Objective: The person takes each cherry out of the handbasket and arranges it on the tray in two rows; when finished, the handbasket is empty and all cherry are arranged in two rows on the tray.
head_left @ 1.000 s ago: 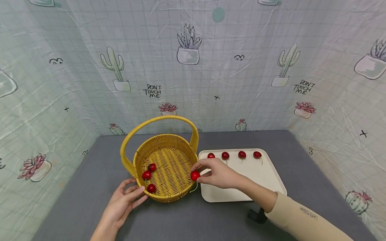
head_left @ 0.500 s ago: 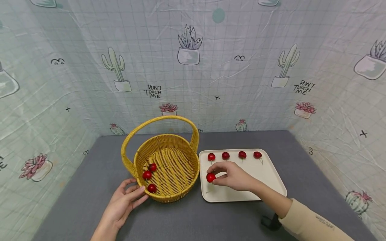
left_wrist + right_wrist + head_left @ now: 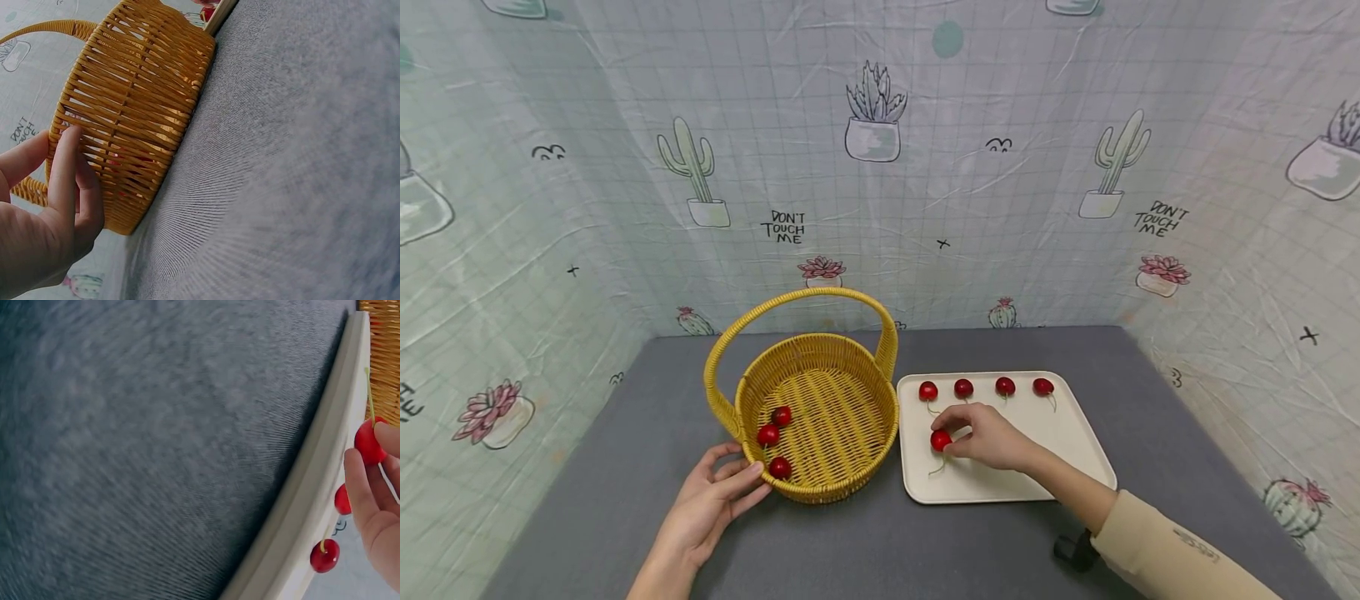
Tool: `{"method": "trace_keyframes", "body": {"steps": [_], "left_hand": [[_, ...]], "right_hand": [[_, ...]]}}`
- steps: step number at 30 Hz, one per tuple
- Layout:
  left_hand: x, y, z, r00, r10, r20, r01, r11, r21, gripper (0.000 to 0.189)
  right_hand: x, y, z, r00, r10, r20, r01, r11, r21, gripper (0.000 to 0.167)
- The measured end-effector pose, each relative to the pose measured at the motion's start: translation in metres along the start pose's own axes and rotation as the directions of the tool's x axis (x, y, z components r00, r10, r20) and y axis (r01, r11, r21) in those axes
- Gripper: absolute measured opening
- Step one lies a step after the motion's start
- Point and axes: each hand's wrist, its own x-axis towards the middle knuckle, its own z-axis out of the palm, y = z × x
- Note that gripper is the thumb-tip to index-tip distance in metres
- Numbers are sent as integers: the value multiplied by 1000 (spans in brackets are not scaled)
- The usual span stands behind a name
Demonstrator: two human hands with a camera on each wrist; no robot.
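On the right, my right hand (image 3: 988, 437) pinches a red cherry (image 3: 940, 441) between thumb and fingers, low over the cream tray (image 3: 1071, 425). The cherry's green stem points down toward the near left in the head view. Several other cherries lie in a row along the tray's far side, one of them a dark red cherry (image 3: 1042, 387). My left hand (image 3: 711, 508) holds the near-left rim of the yellow wicker basket (image 3: 820, 354), thumb at the rim and fingers against the outer weave (image 3: 134, 94). Inside the basket, 3 cherries rest along the left side, including one cherry (image 3: 767, 435).
Basket and tray stand side by side on a grey cloth-covered table (image 3: 850, 550). The basket's tall handle (image 3: 801, 296) arches over it. A printed cactus curtain (image 3: 925, 183) encloses the back and sides. A black strap-like piece (image 3: 1075, 550) hangs under the right sleeve.
My right hand has carried the cherry rightward from beside the basket's right rim to above the tray's left part, and lower. The left hand keeps its hold on the basket.
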Motion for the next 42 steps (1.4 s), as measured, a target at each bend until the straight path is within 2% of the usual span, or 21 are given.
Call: {"method": "trace_keyframes", "body": {"steps": [7, 22, 30, 36, 42], "left_hand": [[1, 0, 0, 1000, 3, -2, -3, 1000, -2, 47], [1, -1, 0, 1000, 2, -9, -2, 1000, 11, 49], [1, -1, 0, 1000, 1, -11, -1, 1000, 13, 50], [1, -1, 0, 1000, 3, -5, -3, 1000, 12, 50], [1, -1, 0, 1000, 6, -1, -6, 1000, 13, 51]], "right_hand": [[4, 6, 3, 999, -14, -31, 12, 998, -56, 28], [5, 6, 6, 1000, -3, -14, 2, 1000, -25, 29], [4, 5, 1, 1000, -19, -10, 18, 999, -45, 30], [4, -4, -8, 1000, -14, -12, 14, 1000, -8, 30], [8, -21, -13, 999, -38, -17, 38, 999, -32, 28]]}}
